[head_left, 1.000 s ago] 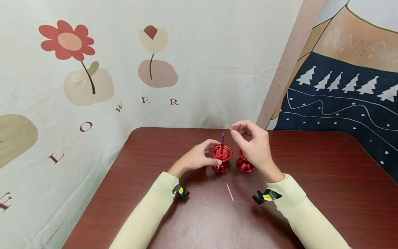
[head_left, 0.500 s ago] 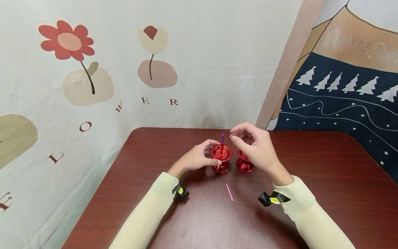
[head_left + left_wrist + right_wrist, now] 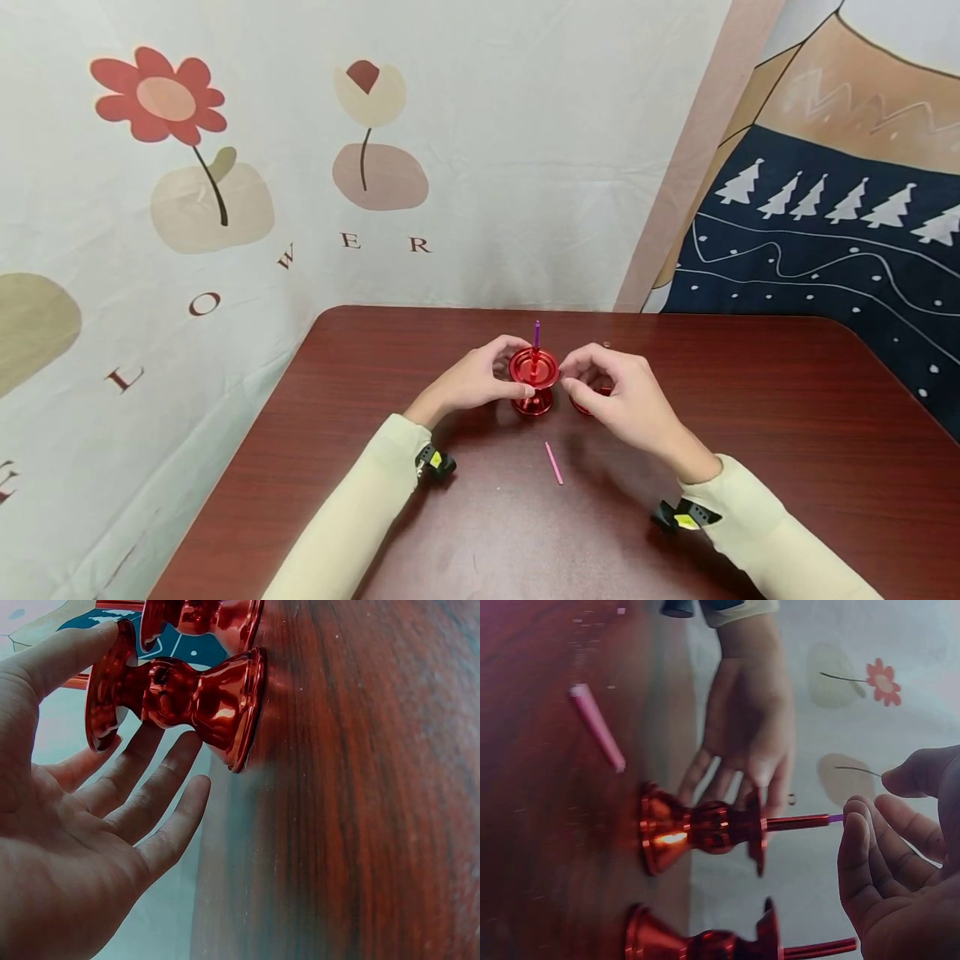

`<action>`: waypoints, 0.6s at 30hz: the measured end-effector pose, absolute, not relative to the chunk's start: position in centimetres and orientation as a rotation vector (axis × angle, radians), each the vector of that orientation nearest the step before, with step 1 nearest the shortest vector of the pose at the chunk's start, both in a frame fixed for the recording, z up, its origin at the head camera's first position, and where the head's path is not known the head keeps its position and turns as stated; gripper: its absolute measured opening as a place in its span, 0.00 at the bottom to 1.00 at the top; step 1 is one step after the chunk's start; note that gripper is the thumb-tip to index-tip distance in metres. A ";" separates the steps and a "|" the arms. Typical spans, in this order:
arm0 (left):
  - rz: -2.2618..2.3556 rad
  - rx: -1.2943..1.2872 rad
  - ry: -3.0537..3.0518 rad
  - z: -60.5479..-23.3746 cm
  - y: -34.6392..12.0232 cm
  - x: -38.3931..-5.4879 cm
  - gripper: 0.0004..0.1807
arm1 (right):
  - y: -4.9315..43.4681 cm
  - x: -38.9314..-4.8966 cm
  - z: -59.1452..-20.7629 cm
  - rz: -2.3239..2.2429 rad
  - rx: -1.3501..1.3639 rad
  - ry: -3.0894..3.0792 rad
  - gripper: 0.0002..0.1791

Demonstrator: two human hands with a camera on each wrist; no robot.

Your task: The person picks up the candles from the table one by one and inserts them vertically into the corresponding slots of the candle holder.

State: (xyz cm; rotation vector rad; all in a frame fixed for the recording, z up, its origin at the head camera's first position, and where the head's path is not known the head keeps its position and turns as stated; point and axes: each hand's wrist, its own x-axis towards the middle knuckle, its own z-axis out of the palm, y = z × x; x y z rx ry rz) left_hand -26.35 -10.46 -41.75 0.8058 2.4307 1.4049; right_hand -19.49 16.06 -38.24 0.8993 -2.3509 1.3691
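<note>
A red metal candlestick (image 3: 534, 403) stands upright, with a thin purple candle (image 3: 537, 335) in its central tube. My left hand (image 3: 474, 379) holds this candlestick by its dish, thumb at the near side. In the left wrist view the thumb lies on the rim and fingers reach behind the stem. My right hand (image 3: 633, 400) is just right of it, fingers bent, with nothing between thumb and fingers in the right wrist view. It mostly hides a second red candlestick (image 3: 720, 946) in the head view. A pink candle (image 3: 553, 463) lies on the table in front.
The brown wooden table (image 3: 465, 542) reaches back to a pale cloth (image 3: 525, 167) printed with flowers and letters. At the right hangs a dark blue cloth (image 3: 810, 258) with white trees.
My right hand has come down and slightly right, from beside the purple candle's tip to in front of the second candlestick. The left hand stays on its candlestick.
</note>
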 end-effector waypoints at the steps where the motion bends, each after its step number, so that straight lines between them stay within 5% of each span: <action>1: 1.402 0.804 2.431 -41.8 -10.4 -26.4 0.38 | 16.2 -19.4 -38.5 1.370 0.906 -2.357 0.11; 18: 1.381 0.813 2.449 -41.8 -10.5 -26.3 0.38 | 16.6 -20.1 -40.6 1.311 1.081 -2.684 0.06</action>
